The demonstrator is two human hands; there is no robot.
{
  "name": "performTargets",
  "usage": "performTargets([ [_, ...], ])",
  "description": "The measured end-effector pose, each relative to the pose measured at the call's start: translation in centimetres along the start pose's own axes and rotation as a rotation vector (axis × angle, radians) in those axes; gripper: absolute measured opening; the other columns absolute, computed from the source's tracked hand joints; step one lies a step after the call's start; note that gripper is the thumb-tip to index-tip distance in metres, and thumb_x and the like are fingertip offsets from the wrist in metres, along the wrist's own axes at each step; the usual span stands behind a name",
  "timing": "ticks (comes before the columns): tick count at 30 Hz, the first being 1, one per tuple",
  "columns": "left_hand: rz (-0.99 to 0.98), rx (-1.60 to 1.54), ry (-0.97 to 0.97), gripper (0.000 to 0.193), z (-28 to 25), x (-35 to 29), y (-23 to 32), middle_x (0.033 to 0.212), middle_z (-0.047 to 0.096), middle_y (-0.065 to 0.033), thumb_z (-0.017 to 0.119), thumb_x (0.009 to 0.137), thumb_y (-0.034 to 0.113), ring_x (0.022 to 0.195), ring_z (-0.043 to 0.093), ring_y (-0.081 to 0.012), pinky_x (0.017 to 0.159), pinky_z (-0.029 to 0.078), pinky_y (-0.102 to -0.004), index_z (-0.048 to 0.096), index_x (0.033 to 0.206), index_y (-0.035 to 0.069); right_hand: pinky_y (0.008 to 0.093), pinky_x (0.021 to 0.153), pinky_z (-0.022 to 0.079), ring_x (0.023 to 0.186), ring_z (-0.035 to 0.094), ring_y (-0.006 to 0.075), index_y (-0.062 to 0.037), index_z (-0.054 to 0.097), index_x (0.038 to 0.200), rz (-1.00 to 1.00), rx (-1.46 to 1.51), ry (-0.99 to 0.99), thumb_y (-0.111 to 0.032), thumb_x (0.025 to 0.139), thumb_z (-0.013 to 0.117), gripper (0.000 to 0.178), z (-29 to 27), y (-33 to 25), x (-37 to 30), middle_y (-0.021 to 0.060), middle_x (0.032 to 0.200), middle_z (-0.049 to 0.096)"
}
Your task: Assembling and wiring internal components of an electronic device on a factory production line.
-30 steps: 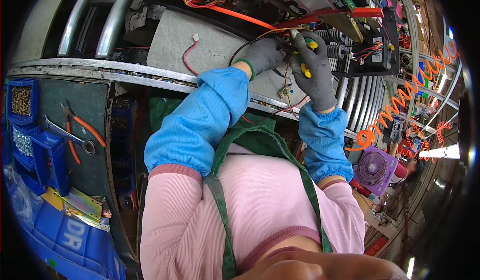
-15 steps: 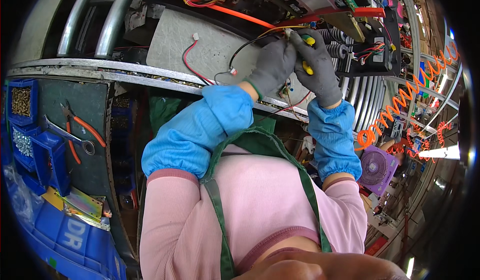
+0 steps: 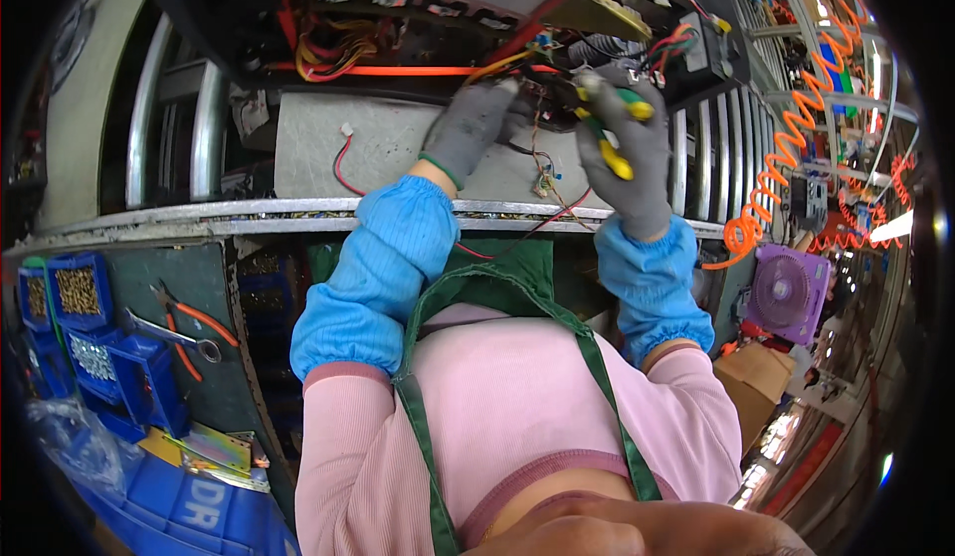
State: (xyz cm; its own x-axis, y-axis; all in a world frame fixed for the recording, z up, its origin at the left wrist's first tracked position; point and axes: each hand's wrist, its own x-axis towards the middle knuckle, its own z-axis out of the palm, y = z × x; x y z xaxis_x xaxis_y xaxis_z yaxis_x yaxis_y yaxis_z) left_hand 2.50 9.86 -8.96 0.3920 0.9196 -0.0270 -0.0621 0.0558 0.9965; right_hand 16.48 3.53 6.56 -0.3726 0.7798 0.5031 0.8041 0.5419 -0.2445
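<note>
We see right hand (image 3: pixel 625 148) closed on yellow-green pliers (image 3: pixel 609 126), long axis running up toward wire bundle (image 3: pixel 542 79) just left. Left hand (image 3: pixel 476 126) pinches those wires, touching, nearer them.

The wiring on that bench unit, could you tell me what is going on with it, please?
A person in grey gloves works on an opened electrical unit. The left hand reaches into its wire bundle, while the right hand grips a yellow-and-green-handled cutter beside those wires. Orange-handled pliers and a wrench lie unused at the left.
</note>
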Motion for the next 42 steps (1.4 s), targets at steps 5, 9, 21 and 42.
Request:
performTargets([
  [5, 0.186, 0.532, 0.33, 0.032, 2.7, 0.5, -0.1, 0.091, 0.067, -0.0194, 0.062, 0.084, 0.032, 0.084, 0.064, -0.0373, 0.075, 0.049, -0.045, 0.065, 0.1, 0.004, 0.0254, 0.074, 0.055, 0.095, 0.061, 0.016, -0.0023, 0.057, 0.125, 0.442, 0.434, 0.179, 0.009, 0.073, 0.064, 0.053, -1.4, 0.2, -5.7, 0.012, 0.124, 0.049],
  [9, -0.108, 0.771, 0.12, 0.034, 3.6, 1.7, 3.0, 0.097, 0.067, -0.019, 0.064, 0.083, 0.031, 0.092, 0.064, -0.038, 0.082, 0.05, -0.0461, 0.061, 0.104, 0.004, 0.0253, 0.076, 0.056, 0.091, 0.06, 0.0151, -0.0024, 0.054, 0.126, 0.602, 0.572, 0.392, 0.008, 0.074, 0.066, 0.054, 1.6, 1.5, -10.1, 0.012, 0.125, 0.047],
  [21, -0.102, 0.469, 0.16, 0.032, 2.8, 2.0, 0.9, 0.092, 0.068, -0.0212, 0.071, 0.077, 0.024, 0.09, 0.065, -0.0361, 0.079, 0.051, -0.0435, 0.067, 0.1, 0.002, 0.0294, 0.076, 0.06, 0.099, 0.063, 0.0211, -0.0037, 0.054, 0.124, 0.621, 0.466, 0.158, -0.006, 0.069, 0.077, 0.059, -0.6, 4.7, -15.3, 0.0136, 0.127, 0.044],
  [42, -0.309, -0.255, -0.271, 0.041, 4.0, -5.8, 5.1, 0.086, 0.061, -0.0028, 0.063, 0.09, 0.037, 0.077, 0.057, -0.0112, 0.07, 0.047, -0.0265, 0.065, 0.108, 0.0, 0.0473, 0.084, 0.057, 0.116, 0.056, 0.0366, -0.0013, 0.035, 0.141, 0.942, 1.891, 0.058, -0.039, 0.09, 0.059, 0.068, 2.0, 1.7, -14.9, 0.0194, 0.12, 0.056],
])
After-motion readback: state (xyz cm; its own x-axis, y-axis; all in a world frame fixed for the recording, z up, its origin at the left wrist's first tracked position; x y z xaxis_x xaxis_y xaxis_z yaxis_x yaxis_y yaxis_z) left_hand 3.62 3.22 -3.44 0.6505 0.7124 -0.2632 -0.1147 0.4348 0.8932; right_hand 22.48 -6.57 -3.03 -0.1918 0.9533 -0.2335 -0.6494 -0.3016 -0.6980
